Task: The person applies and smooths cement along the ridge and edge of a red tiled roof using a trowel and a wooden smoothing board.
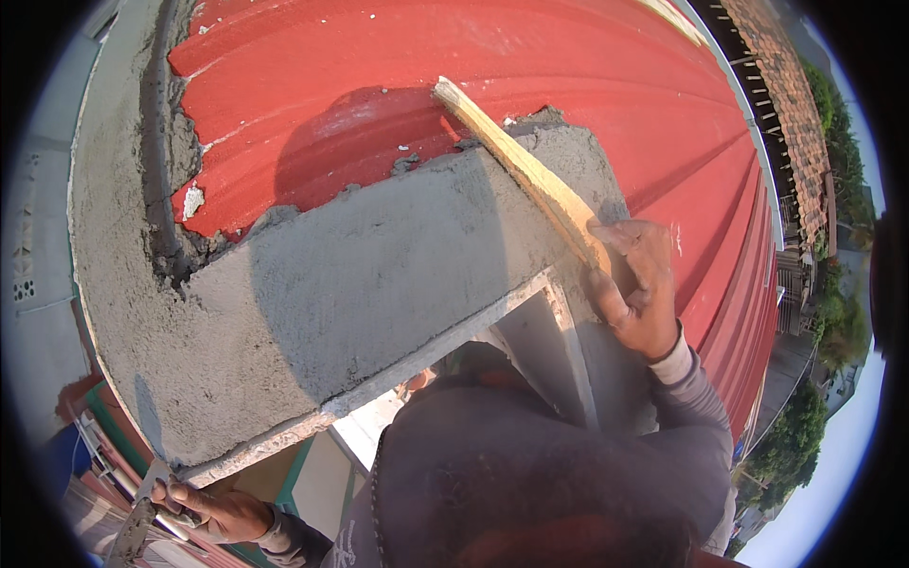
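My right hand [644, 289] grips the lower end of a pale wooden strip [530, 170] between thumb and fingers. The strip lies slantwise across wet grey cement, and its far tip reaches over the red sheet roof [417, 57]. Down at the lower left, my left hand [213, 511] is closed around a cement-caked trowel [137, 530], seen nearly edge-on beside the corner of the ledge. Freshly smoothed cement covers the ledge [379, 265], with a ragged edge where it meets the roof.
A raised cement border [114, 189] runs up the left side. Bits of mortar [192, 201] lie on the roof. Below the ledge opens a gap beside a grey upright slab [544, 350]. Tiled roofing [786, 104] and trees [795, 435] stand beyond on the right.
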`<action>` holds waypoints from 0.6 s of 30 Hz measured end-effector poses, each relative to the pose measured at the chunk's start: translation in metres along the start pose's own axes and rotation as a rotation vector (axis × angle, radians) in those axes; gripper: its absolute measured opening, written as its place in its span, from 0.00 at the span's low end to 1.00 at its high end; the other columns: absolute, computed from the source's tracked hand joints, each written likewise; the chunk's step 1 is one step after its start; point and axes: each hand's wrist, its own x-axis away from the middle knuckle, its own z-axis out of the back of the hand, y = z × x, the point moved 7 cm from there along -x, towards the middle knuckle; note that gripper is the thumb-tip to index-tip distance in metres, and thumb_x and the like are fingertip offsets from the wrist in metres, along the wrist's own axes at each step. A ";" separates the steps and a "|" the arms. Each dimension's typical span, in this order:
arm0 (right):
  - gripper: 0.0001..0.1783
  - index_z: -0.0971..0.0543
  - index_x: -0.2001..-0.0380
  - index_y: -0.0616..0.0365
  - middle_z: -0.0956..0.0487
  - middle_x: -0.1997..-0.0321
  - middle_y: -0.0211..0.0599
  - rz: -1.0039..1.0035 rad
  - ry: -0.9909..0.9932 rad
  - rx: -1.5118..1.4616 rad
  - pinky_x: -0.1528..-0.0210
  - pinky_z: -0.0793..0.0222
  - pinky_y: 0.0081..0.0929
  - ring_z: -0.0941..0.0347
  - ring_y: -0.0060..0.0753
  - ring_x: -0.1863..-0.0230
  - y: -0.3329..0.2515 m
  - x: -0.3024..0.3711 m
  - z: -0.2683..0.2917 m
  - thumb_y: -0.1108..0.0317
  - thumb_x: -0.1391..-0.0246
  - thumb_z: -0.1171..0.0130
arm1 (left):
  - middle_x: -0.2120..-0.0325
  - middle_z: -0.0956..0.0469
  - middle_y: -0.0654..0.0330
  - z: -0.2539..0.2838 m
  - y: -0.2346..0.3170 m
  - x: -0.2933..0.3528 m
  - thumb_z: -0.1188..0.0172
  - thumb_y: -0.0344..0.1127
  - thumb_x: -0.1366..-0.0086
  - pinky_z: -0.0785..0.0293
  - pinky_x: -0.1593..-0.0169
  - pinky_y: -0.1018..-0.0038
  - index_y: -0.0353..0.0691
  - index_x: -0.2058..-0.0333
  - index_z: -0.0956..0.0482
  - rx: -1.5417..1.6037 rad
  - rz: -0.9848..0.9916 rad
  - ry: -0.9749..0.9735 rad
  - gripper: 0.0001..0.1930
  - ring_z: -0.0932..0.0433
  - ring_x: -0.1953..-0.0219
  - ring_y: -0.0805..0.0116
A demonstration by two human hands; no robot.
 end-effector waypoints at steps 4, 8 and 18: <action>0.30 0.19 0.43 0.60 0.22 0.49 0.44 0.107 -0.090 -0.070 0.40 0.37 0.43 0.31 0.48 0.48 -0.011 -0.021 -0.009 0.70 0.53 0.35 | 0.41 0.29 0.50 -0.001 -0.015 -0.001 0.50 0.43 0.18 0.29 0.33 0.65 0.30 0.37 0.31 0.078 0.046 -0.151 0.22 0.28 0.38 0.62; 0.31 0.20 0.42 0.61 0.21 0.49 0.47 0.048 -0.012 -0.021 0.39 0.37 0.43 0.29 0.50 0.47 0.006 -0.025 -0.010 0.68 0.54 0.38 | 0.47 0.28 0.53 0.003 0.000 0.003 0.44 0.48 0.20 0.38 0.33 0.62 0.29 0.44 0.26 0.013 -0.030 -0.031 0.24 0.32 0.42 0.60; 0.33 0.20 0.42 0.64 0.23 0.50 0.48 0.379 -0.189 -0.183 0.37 0.37 0.44 0.31 0.50 0.46 -0.061 -0.068 -0.041 0.65 0.55 0.32 | 0.51 0.29 0.59 0.002 0.004 0.010 0.38 0.45 0.23 0.37 0.38 0.64 0.30 0.52 0.25 0.175 0.043 -0.066 0.20 0.30 0.49 0.68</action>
